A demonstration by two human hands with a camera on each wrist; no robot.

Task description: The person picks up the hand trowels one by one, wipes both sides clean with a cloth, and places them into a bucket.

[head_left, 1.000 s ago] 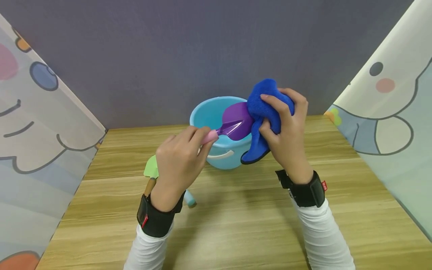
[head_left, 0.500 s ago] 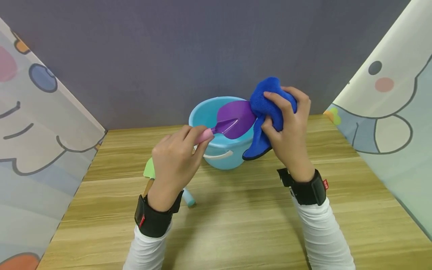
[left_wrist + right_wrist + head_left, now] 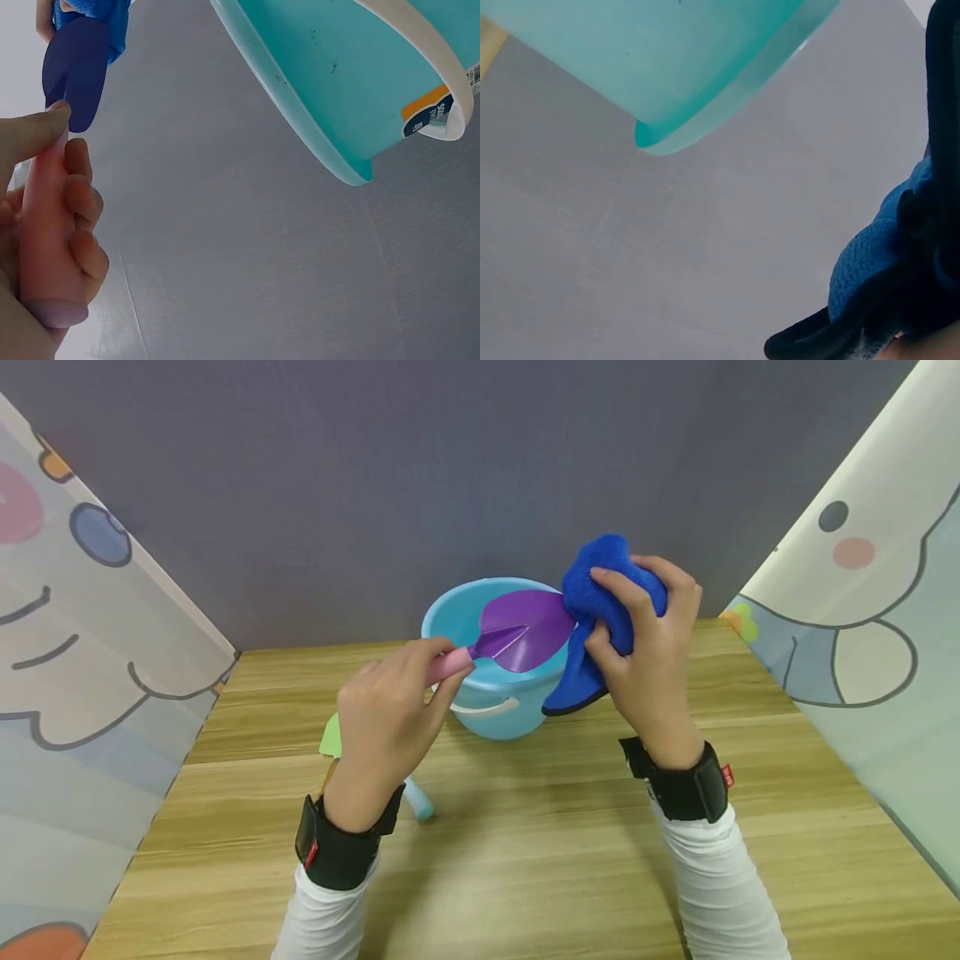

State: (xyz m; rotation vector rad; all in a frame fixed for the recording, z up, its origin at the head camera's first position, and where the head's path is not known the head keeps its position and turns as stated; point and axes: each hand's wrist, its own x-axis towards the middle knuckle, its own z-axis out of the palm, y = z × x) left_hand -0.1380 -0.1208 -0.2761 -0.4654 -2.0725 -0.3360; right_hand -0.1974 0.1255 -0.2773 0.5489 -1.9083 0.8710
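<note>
My left hand (image 3: 390,702) grips the pink handle of a toy shovel (image 3: 528,631) with a purple blade. In the left wrist view the fingers wrap round the pink handle (image 3: 51,232), thumb near the neck. My right hand (image 3: 648,652) holds a bunched blue cloth (image 3: 592,610) with a dark edging, and a corner of it hangs down. The cloth meets the far right edge of the blade. Below and behind the blade stands a light blue bucket (image 3: 495,718) with a white handle. In the right wrist view the cloth (image 3: 870,262) fills the lower right corner.
A green shovel blade (image 3: 330,739) and a light blue handle end (image 3: 418,800) lie on the wooden table (image 3: 525,877), partly hidden by the left hand and wrist. A grey wall (image 3: 375,485) rises behind the bucket, with cartoon-printed panels on both sides.
The shovel and left hand have shifted slightly left, then little. The blade has turned to show more of its face. The right hand with the cloth has moved slightly right.
</note>
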